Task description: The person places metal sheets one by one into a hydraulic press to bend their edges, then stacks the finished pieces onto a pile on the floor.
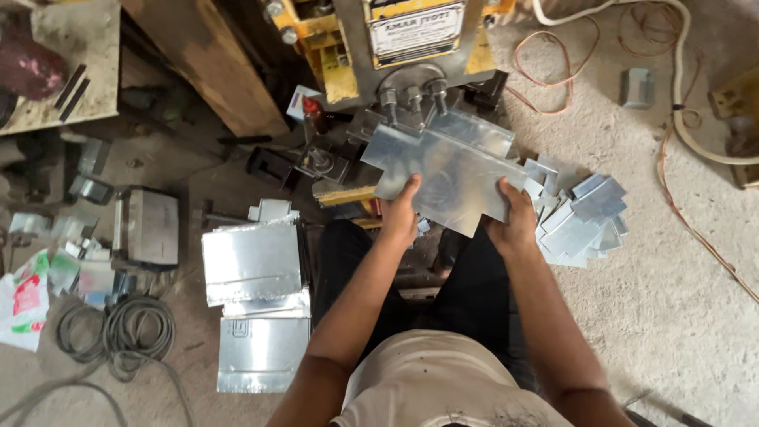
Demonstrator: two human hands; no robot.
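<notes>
Notched metal sheet between both hands, left grip and right grip clamped on its near edge (under the press).

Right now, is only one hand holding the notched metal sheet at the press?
No: the left hand and the right hand each grip the near edge of the metal sheet.

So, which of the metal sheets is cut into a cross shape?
The sheet held by both hands, left hand and right hand; the floor sheets are plain rectangles.
</notes>
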